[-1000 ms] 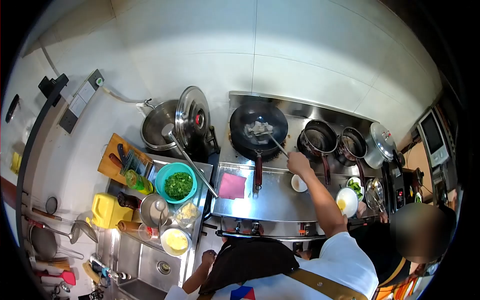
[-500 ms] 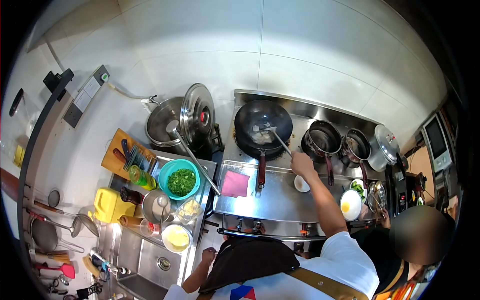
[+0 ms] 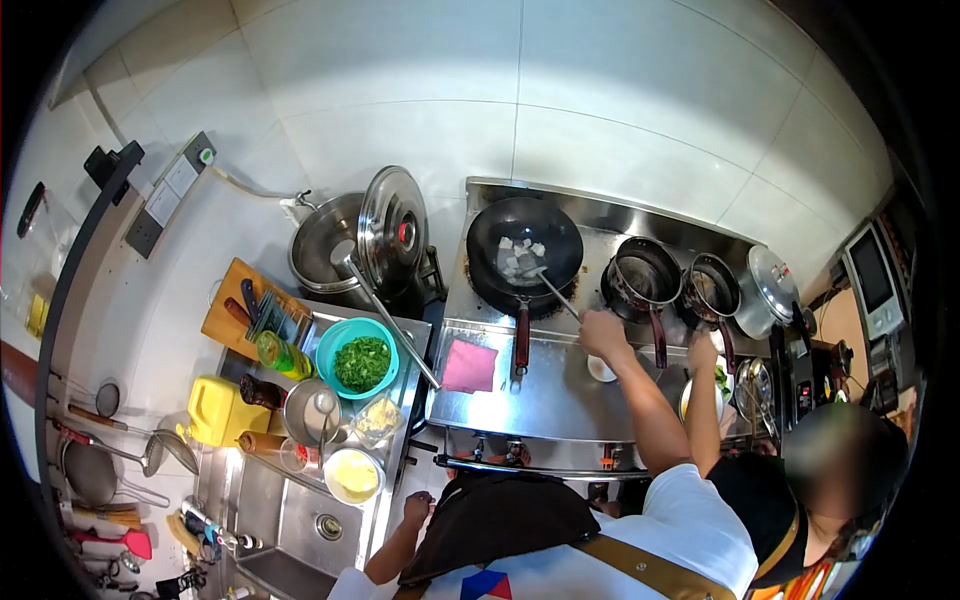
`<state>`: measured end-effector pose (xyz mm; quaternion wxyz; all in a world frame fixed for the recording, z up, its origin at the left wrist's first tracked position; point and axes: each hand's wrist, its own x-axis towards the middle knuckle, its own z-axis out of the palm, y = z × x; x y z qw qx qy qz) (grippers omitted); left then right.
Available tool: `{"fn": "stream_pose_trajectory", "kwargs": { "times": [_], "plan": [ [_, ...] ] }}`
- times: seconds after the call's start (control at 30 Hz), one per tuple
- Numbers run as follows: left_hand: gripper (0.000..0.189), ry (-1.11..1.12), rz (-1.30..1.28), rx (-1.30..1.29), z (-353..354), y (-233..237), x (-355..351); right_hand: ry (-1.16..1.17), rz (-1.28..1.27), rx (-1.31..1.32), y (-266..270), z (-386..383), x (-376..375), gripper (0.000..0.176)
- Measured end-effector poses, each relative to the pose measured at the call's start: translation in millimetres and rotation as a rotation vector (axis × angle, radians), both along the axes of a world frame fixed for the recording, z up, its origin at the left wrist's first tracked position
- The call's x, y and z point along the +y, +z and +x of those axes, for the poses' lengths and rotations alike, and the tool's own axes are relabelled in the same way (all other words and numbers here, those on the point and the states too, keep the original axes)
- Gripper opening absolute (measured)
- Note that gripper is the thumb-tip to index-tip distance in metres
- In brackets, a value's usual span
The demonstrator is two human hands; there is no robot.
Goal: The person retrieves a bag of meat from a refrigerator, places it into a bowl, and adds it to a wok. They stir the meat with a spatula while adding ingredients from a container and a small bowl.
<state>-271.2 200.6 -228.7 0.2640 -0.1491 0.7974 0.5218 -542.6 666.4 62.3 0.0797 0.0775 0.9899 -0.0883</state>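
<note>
My right hand [image 3: 603, 336] is closed around the handle of a wok spatula [image 3: 558, 293]. The spatula's blade rests inside a dark wok [image 3: 545, 221] among pale white chunks [image 3: 515, 256]. The wok's brown handle [image 3: 522, 340] points toward me, with no hand on it. Just below my right hand, a small white bowl [image 3: 600, 369] stands on the steel ledge. Down by my side, near the counter edge, is my left hand [image 3: 417, 510]. Its fingers are curled, and whether they hold anything is hidden.
A co-worker's hand [image 3: 703, 350] reaches over the stove beside two saucepans [image 3: 645, 274]. A pink cloth [image 3: 470, 366] lies left of the wok handle. On the left counter stand a turquoise bowl [image 3: 328, 345] of chopped greens and a yellow jug [image 3: 222, 411]. A ladle [image 3: 385, 310] leans across a large pot.
The spatula blade has shifted lower in the wok, and the white chunks lie more spread out. The co-worker's arm has reached in on the right, over the egg bowl. My left hand stays put.
</note>
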Motion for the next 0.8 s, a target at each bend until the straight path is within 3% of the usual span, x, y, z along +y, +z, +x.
{"fn": "stream_pose_trajectory", "kwargs": {
  "times": [0.03, 0.07, 0.13, 0.17, 0.23, 0.27, 0.3, 0.33, 0.4, 0.43, 0.5, 0.53, 0.6, 0.63, 0.67, 0.7, 0.8],
  "plan": [
    [0.021, 0.266, 0.128, -0.245, -1, 1, 3, -0.003, -0.003, 0.021, -4, -3, -2, 0.016],
    [0.021, 0.256, 0.127, -0.245, 0, 3, 2, -0.008, -0.006, 0.042, -7, -4, -2, 0.016],
    [0.022, -0.098, -0.051, -0.002, -3, -2, -3, -0.047, -0.014, 0.091, -9, -9, -2, 0.017],
    [0.022, -0.105, -0.054, -0.003, -5, -6, -5, -0.076, -0.022, 0.127, -11, -9, -3, 0.017],
    [0.025, -0.379, -0.280, 0.304, -5, -4, -4, -0.104, -0.036, 0.140, -20, -16, -3, 0.019],
    [0.028, -0.119, -0.180, -0.038, -7, 5, 5, -0.120, -0.051, 0.155, -26, -18, -5, 0.021],
    [0.028, -0.131, -0.190, -0.048, -13, 19, 11, -0.112, -0.057, 0.139, -36, -15, -7, 0.021],
    [0.027, -0.132, -0.127, -0.017, -16, -1, 8, -0.112, -0.084, 0.093, -44, -15, -10, 0.027],
    [0.027, 0.079, 0.029, -0.023, -37, 18, 28, -0.131, -0.126, 0.040, -50, -11, -18, 0.038],
    [0.031, -0.018, 0.055, 0.028, -54, 13, 30, -0.126, -0.125, 0.032, -57, -7, -20, 0.038],
    [0.031, -0.049, 0.131, 0.207, -92, 48, 49, -0.126, -0.212, 0.109, -77, -1, -22, 0.037],
    [0.027, -0.068, 0.126, 0.137, -118, 85, 60, -0.122, -0.217, 0.103, -78, 1, -27, 0.037],
    [0.028, 0.105, 0.091, 0.423, -166, 68, 77, -0.174, -0.392, 0.243, -68, 4, -30, 0.029],
    [0.025, 0.108, 0.129, 0.407, -195, 61, 78, -0.192, -0.388, 0.248, -60, 8, -30, 0.029],
    [0.022, 0.214, 0.082, 0.431, -214, 89, 91, -0.183, -0.389, 0.224, -49, 13, -33, 0.029],
    [0.021, 0.162, -0.198, 0.588, -233, 106, 98, -0.173, -0.390, 0.202, -38, 17, -36, 0.029],
    [0.044, 0.154, -0.415, 0.563, -277, 119, 108, -0.184, -0.387, 0.157, -40, 19, -36, 0.028]
  ]
}}
